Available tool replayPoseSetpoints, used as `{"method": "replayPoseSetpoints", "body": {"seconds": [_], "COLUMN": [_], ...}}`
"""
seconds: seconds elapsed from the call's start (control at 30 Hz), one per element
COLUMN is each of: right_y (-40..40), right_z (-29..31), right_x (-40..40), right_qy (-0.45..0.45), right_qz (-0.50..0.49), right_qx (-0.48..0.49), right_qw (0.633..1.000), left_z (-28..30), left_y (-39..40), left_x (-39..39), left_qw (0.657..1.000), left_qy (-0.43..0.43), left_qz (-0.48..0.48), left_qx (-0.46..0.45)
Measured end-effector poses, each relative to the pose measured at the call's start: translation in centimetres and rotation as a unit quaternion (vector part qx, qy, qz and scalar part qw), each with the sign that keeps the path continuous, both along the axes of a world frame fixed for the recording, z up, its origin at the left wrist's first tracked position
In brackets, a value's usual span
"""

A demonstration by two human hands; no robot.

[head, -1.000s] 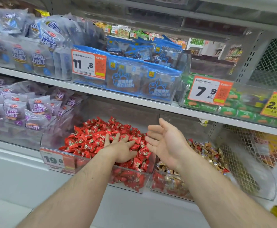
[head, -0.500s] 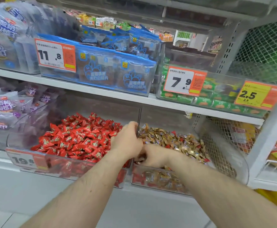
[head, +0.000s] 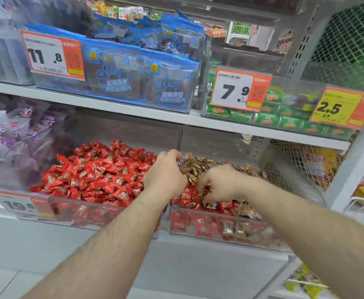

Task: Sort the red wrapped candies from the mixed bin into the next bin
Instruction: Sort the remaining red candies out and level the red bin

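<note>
Red wrapped candies point(head: 189, 196) heaped at the near left of the mixed bin point(head: 226, 230), mingled with brown-gold candies point(head: 200, 167) piled toward its back. Individual long axes pointing every way; no common direction discernible. Left of the mixed bin, touching wall to wall: next bin point(head: 73, 209), full of like red candies, fronted by a price tag reading 19.8 point(head: 22, 205). Left hand point(head: 166, 175) straddling the shared wall, fingers curled down over the brown-gold heap; whether clamped on anything cannot be told. Right hand point(head: 218, 183) inside the mixed bin, fingers point(head: 205, 192) bent into the candies at the red patch, tips buried, grip likewise not discernible. Both forearms crossing the bin fronts, hiding part of the contents. Above the mixed bin: shelf point(head: 133, 110) carrying blue packets point(head: 137, 83), green packets point(head: 263, 117), and tags 11.8 point(head: 52, 55), 7.9 point(head: 239, 89), 2.5 point(head: 340, 107). Far left of the mixed bin: purple bags point(head: 6, 134). Right of it: wire mesh point(head: 306, 165).
</note>
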State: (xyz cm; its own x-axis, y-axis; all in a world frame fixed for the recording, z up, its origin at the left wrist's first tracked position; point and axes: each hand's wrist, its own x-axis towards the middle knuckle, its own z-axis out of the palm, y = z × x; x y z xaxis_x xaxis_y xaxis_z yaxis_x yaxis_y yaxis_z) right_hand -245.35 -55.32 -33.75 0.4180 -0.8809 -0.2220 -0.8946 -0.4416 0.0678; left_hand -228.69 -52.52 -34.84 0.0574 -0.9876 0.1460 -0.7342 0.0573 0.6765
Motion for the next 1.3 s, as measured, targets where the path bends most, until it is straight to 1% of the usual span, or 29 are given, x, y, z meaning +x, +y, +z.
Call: {"method": "replayPoseSetpoints", "body": {"seconds": [0.03,0.07,0.1,0.13,0.2,0.3,0.37,0.4,0.43,0.47,0.5,0.53,0.57,0.6,0.63,0.67,0.7,0.77,0.8,0.87,0.9,0.97,1.0,1.07,1.1,1.13,1.17,1.23,1.3], "right_y": [-0.2,-0.4,-0.5,-0.8,-1.4,-1.5,-1.1,-0.8,-0.3,0.0,0.2,0.4,0.9,1.3,1.7,2.2,2.8,4.0,4.5,5.5,6.1,7.2,7.7,8.3,8.3,8.2,8.0,7.5,7.0], "right_z": [-0.9,-2.0,-3.0,-4.0,-5.1,-4.6,-3.9,-3.7,-3.2,-2.8,-2.4,-2.0,-1.5,-1.2,-1.0,-0.8,-0.7,-0.6,-0.5,-0.1,0.2,0.4,0.5,0.2,-0.1,-0.4,-0.6,-0.9,-0.9], "right_x": [1.2,2.3,3.3,4.0,4.5,4.2,3.5,3.1,1.8,0.9,-0.2,-1.4,-2.8,-4.1,-5.3,-6.4,-7.4,-9.0,-9.7,-10.8,-11.2,-11.9,-12.2,-12.7,-12.8,-12.9,-12.9,-12.6,-11.9], "right_qy": [-0.059,-0.086,-0.090,-0.067,0.055,0.246,0.321,0.331,0.322,0.292,0.251,0.198,0.140,0.087,0.044,0.015,-0.005,-0.052,-0.084,-0.169,-0.230,-0.363,-0.411,-0.455,-0.459,-0.447,-0.411,-0.296,-0.198], "right_qz": [0.017,0.028,0.041,0.061,0.100,0.077,0.058,0.052,0.037,0.020,-0.002,-0.028,-0.056,-0.083,-0.109,-0.133,-0.158,-0.201,-0.222,-0.260,-0.273,-0.294,-0.306,-0.337,-0.355,-0.374,-0.392,-0.414,-0.426], "right_qx": [0.019,0.042,0.059,0.065,0.070,0.100,0.099,0.099,0.099,0.100,0.095,0.087,0.080,0.073,0.066,0.055,0.041,0.007,-0.002,-0.009,-0.015,-0.050,-0.081,-0.138,-0.151,-0.150,-0.139,-0.101,-0.055], "right_qw": [0.998,0.995,0.993,0.994,0.991,0.961,0.940,0.937,0.941,0.951,0.963,0.976,0.985,0.990,0.991,0.989,0.987,0.978,0.971,0.951,0.934,0.883,0.855,0.812,0.801,0.799,0.811,0.855,0.881], "left_z": [0.0,-0.1,-0.1,-0.2,0.0,0.2,0.3,0.2,0.3,0.2,0.2,0.1,0.1,0.1,0.0,-0.1,-0.1,-0.1,-0.3,-0.8,-1.0,-1.5,-1.7,-1.8,-1.9,-2.0,-2.1,-2.2,-1.8], "left_y": [0.0,0.1,0.1,0.2,0.3,0.4,0.4,0.4,0.4,0.4,0.4,0.3,0.3,0.3,0.2,0.2,0.2,0.0,-0.3,-1.1,-1.4,-2.0,-2.3,-2.5,-2.6,-2.5,-2.4,-2.2,-2.1], "left_x": [0.0,0.0,0.0,0.1,0.2,0.2,0.0,0.1,-0.4,-0.5,-0.8,-1.2,-1.7,-2.3,-3.0,-3.7,-4.4,-5.3,-5.6,-6.1,-6.3,-6.7,-6.9,-7.4,-7.7,-8.0,-8.3,-9.0,-9.3], "left_qw": [1.000,1.000,1.000,1.000,1.000,0.999,0.998,0.996,0.993,0.986,0.977,0.968,0.962,0.958,0.955,0.955,0.960,0.975,0.975,0.966,0.962,0.961,0.961,0.954,0.944,0.933,0.919,0.891,0.870], "left_qy": [-0.003,-0.005,-0.006,-0.010,-0.022,-0.044,-0.069,-0.088,-0.117,-0.159,-0.201,-0.225,-0.221,-0.193,-0.154,-0.113,-0.077,-0.027,-0.022,-0.066,-0.092,-0.113,-0.119,-0.165,-0.201,-0.240,-0.275,-0.321,-0.329], "left_qz": [0.003,0.004,0.004,0.005,0.006,0.005,0.006,0.012,0.014,0.023,0.031,0.032,0.018,-0.008,-0.042,-0.079,-0.116,-0.182,-0.212,-0.252,-0.257,-0.249,-0.242,-0.238,-0.238,-0.237,-0.233,-0.236,-0.246], "left_qx": [-0.003,-0.005,-0.007,-0.007,-0.009,-0.004,-0.002,-0.001,-0.013,-0.036,-0.069,-0.112,-0.162,-0.211,-0.248,-0.263,-0.243,-0.127,-0.067,0.007,0.027,0.047,0.055,0.084,0.105,0.129,0.158,0.218,0.274]}}
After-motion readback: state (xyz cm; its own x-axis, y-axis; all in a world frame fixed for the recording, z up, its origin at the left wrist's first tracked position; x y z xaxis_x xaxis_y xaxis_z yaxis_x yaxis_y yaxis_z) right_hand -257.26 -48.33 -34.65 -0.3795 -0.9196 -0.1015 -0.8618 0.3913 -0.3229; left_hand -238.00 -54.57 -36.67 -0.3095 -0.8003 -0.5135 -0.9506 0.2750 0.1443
